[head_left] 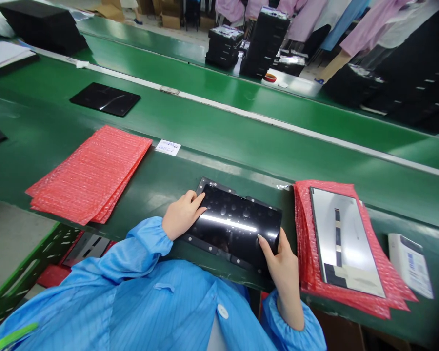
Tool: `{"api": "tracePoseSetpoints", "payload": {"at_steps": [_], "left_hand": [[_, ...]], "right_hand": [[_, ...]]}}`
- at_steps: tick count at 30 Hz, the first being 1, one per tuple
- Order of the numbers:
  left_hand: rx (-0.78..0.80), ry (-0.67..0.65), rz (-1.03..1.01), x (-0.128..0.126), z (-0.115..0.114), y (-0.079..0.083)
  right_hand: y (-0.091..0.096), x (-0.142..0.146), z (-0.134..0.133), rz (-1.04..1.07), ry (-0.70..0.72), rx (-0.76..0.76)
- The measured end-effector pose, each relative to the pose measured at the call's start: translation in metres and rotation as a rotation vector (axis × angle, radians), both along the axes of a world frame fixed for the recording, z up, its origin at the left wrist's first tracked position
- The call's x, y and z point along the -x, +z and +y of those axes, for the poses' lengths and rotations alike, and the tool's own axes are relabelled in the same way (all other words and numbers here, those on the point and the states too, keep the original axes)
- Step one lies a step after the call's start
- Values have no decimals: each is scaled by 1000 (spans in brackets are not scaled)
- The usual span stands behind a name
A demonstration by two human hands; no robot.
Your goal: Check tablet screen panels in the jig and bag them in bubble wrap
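1. Black glass display panel (234, 224) lies flat on the green conveyor belt (219, 151), directly in front of the person's blue smock (131, 302). Its glossy face carries round spots, either droplets or bubbles under film; cannot tell which. Perforated edge tabs (205, 241) project along its long side.
2. Left hand (183, 214): on the panel's upper-left corner, palm down, fingers together and unclenched.
3. Right hand (281, 263): grasping the panel's lower-right edge, thumb on the glass.
4. Right of the panel, almost touching it: a pile of red bubble pouches (307, 243) bears a silver-faced panel (346, 239). Cannot tell whether it sits inside the top pouch or on it.
5. Further right of the panel: a white barcoded packet (411, 265).
6. Left of the panel, well apart: a loose stack of red bubble pouches (89, 173), apparently unfilled.
7. Beyond the panel: a small paper label (167, 147) on the belt and a second black panel (105, 99).
8. Below and left of the panel: a green rack (25, 278) holds red pouches (51, 275) and a dark flat item (86, 246).
9. Far beyond the panel: stacks of black trays (223, 46) on a second belt.
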State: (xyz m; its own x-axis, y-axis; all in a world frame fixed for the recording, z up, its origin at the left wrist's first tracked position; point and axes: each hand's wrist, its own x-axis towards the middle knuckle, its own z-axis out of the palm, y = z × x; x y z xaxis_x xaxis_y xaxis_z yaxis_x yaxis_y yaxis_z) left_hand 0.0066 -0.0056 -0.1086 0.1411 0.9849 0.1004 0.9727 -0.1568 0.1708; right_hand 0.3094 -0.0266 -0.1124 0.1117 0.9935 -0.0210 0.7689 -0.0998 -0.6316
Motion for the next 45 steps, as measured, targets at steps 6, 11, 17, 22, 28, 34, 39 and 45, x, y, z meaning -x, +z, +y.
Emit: {"api": "tracePoseSetpoints", "payload": {"at_steps": [6,11,17,22,28,34,39,45], "left_hand": [[17,-18,86,-1,3,9],[-14,-56,176,-2,7,18],[-71,-147,224,2,10,19],[-103,-264,183,16,9,2],[123,-319,59,35,7,-14],[120,-226,66,34,0,-12],[55,-204,75,26,-6,-11],[-35,-92,89,4,-13,-15]], "right_hand": [[10,-1,3,-378,76,134],[13,-4,10,-629,231,-98],[13,-7,20,-544,375,-254],[22,-8,18,-495,379,-122],[27,-9,13,-521,452,-22],[30,-7,13,-538,425,-83],[37,13,33,-565,360,-153],[22,67,60,-405,577,-409]]}}
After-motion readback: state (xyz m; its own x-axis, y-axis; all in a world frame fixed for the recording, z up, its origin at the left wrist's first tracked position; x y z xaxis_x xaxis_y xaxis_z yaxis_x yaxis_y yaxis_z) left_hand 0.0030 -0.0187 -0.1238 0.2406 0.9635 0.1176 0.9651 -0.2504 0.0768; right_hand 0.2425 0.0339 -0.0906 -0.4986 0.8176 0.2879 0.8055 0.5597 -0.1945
